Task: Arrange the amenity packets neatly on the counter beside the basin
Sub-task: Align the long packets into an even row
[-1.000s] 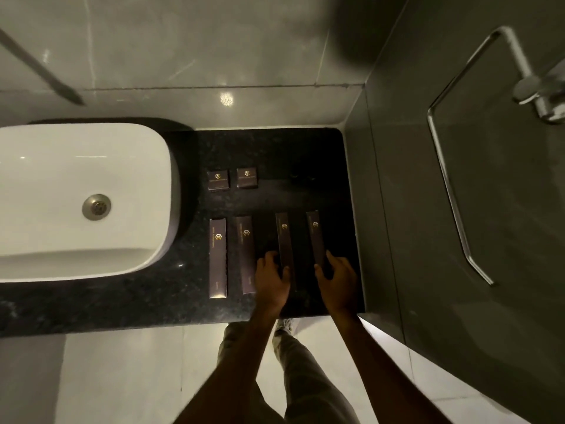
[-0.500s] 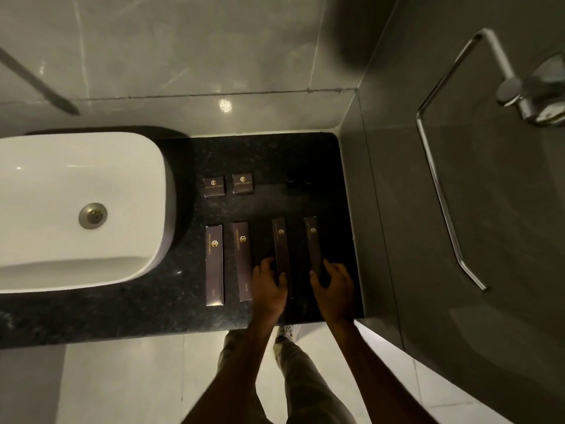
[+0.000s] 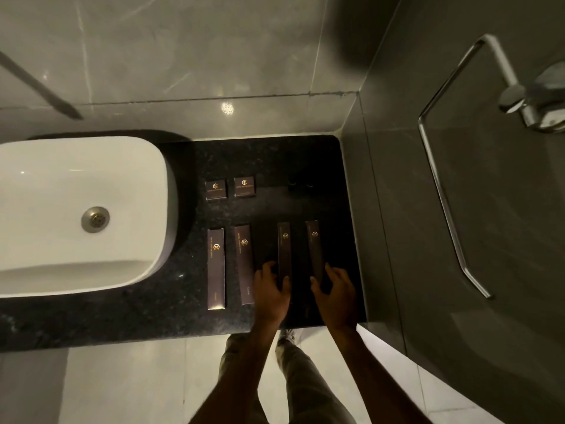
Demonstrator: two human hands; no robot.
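six amenity packets lie toward the counter (image 3: pixel 183 325) right end. left hand (image 3: pixel 272 293) and right hand (image 3: pixel 334 293), fingers loosely spread, rest on the near ends of the third long packet (image 3: pixel 284 249) and fourth long packet (image 3: pixel 315 249). these look light, stiff, likely slippery on the polished stone; nudge by the long edges.

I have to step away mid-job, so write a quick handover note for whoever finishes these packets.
Left hand: fingers on the near end of the third long packet.
Right hand: fingers on the near end of the fourth long packet.
Two small square packets sit in a row behind; the two wider long packets lie parallel nearer the basin.
Done: all six laid out on the counter.
Left: straighten the two held packets and even the spacing.
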